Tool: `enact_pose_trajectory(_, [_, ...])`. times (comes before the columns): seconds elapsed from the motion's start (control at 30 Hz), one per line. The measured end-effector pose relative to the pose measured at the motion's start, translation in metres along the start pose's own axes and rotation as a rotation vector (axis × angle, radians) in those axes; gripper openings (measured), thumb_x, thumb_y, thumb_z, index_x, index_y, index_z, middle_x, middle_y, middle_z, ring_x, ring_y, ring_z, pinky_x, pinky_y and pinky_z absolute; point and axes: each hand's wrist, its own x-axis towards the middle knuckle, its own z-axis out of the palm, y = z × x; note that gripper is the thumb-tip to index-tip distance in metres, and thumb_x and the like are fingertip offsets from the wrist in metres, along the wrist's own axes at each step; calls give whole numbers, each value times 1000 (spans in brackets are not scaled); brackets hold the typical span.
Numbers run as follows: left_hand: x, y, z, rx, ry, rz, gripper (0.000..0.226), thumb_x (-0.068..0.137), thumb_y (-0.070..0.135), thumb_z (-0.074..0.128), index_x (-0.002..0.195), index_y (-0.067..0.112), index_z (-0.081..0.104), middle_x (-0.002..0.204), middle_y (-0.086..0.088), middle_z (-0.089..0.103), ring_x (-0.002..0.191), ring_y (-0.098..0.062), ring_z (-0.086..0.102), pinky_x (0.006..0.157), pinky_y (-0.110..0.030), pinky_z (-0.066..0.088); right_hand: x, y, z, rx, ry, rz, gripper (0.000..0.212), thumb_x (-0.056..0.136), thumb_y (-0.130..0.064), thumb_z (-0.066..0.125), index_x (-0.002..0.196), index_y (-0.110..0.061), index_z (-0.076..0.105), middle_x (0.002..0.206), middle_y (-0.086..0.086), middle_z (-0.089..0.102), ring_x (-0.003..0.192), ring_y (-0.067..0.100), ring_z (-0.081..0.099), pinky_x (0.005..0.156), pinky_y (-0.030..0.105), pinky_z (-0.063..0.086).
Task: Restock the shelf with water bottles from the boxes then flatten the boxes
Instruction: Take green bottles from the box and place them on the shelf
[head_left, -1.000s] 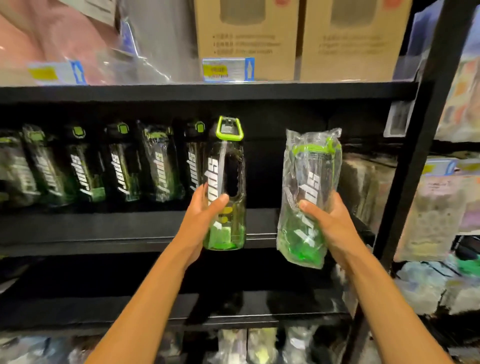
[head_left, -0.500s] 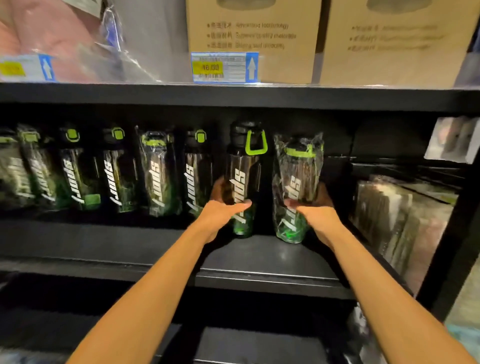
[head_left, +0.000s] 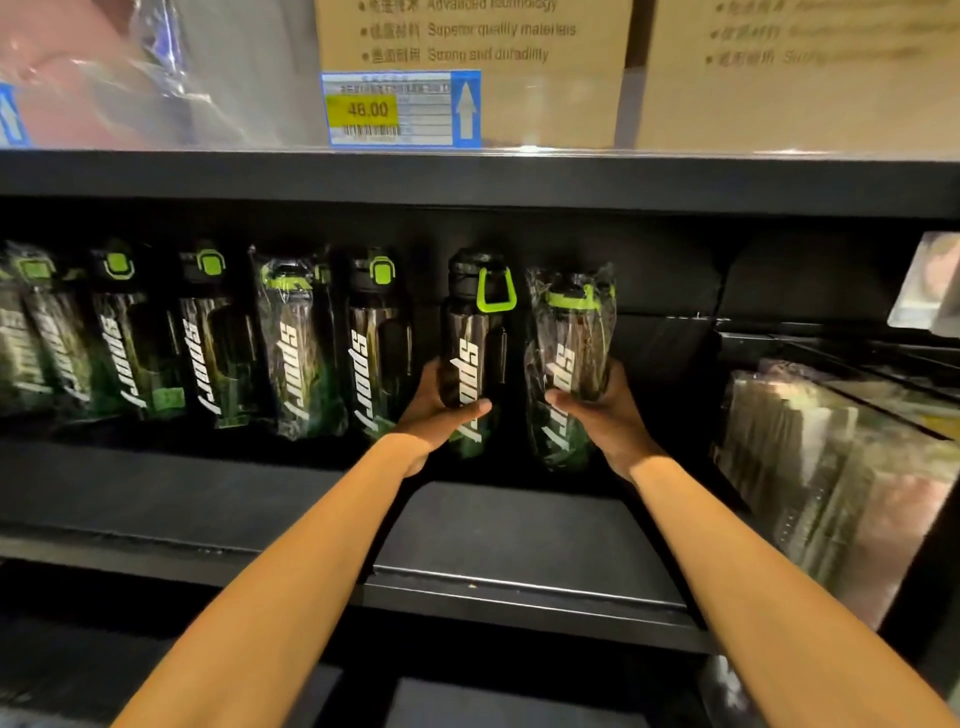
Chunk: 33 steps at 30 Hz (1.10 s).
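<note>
The left hand (head_left: 436, 410) is curling round the lower body of the unwrapped bottle (head_left: 475, 358), thumb lying across its front. The right hand (head_left: 605, 421) is gripping the plastic-wrapped bottle (head_left: 569, 364) just beside it, at 3 o'clock. Both bottles are standing upright, deep on the dark shelf (head_left: 519, 530), at the 3 o'clock end of the row of matching bottles (head_left: 301, 353). Whether their bases are resting on the shelf is too dark to tell.

The placing seems to be finishing. Doing it well probably means:
- seating the 2 bases flat before loosening either grip
- turning the lettering outward to match the row
- leaving the unwrapped bottle clear of its neighbour at 9 o'clock
- letting go of the wrapped one slowly, since its film looks slippery
- drawing both hands straight back toward 6 o'clock so nothing is tipping
</note>
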Motion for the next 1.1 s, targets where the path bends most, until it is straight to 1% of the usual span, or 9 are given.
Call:
enact_pose_trajectory(0.1, [4,-1,-2,30,-2,-5,111,84,29,85,164,32,7,166,1,31,153,-25,27,119,-43,28,0,2,1,-35,-37,16,87,72,-28,95,140,-26,40,130,-2,67,119,15,67,108,49,52])
enact_pose_trajectory(0.17, [4,-1,-2,37,14,-2,115,82,27,87,163,33,6,166,1,30,153,-26,27,120,-43,28,-2,1,-1,-72,-62,39,108,63,-44,97,148,-27,33,136,-5,62,125,15,62,111,48,49])
enact_pose_trajectory(0.23, [6,-5,-2,49,20,-2,118,81,23,88,163,34,5,166,0,31,152,-26,29,119,-41,28,-4,0,-5,-141,-94,74,119,61,-45,98,154,-28,26,144,-6,54,130,15,55,113,42,45])
enact_pose_trajectory(0.33, [8,-10,-2,75,12,0,119,79,20,90,162,35,6,166,-1,31,152,-26,30,120,-41,28,-4,5,-9,-245,-76,101,107,70,-30,96,152,-20,28,138,-5,52,124,16,52,107,36,44])
enact_pose_trajectory(0.47, [10,-12,-1,88,25,12,115,82,21,87,163,33,5,166,-1,31,152,-27,30,121,-41,27,-1,11,-9,-302,-40,94,85,73,-30,94,141,-20,45,131,-3,61,119,18,59,98,32,47])
enact_pose_trajectory(0.87, [8,-15,-1,204,20,-17,114,85,25,84,164,27,2,169,-3,24,153,-29,28,122,-43,27,-1,14,-5,-267,-27,151,71,81,-24,88,140,-19,48,133,2,64,122,22,62,99,33,50])
enact_pose_trajectory(0.93, [9,-15,-4,312,0,-43,113,87,29,82,165,22,0,171,-6,19,155,-30,25,124,-43,25,-2,10,-5,-301,-48,196,81,78,-30,91,143,-18,44,139,4,59,125,23,59,103,36,48])
enact_pose_trajectory(1.03, [-2,-13,-14,518,-25,-54,103,92,37,75,165,17,5,171,-10,18,154,-32,26,124,-43,27,-2,0,-9,-395,-21,263,125,53,-56,95,154,-20,32,156,7,45,140,30,48,115,48,42])
enact_pose_trajectory(1.1, [-24,-9,-24,624,-70,-44,92,97,39,68,165,20,9,167,-10,28,148,-30,38,119,-42,34,-6,-6,-10,-475,26,303,134,56,-57,95,162,-20,22,166,8,31,149,33,37,120,51,36])
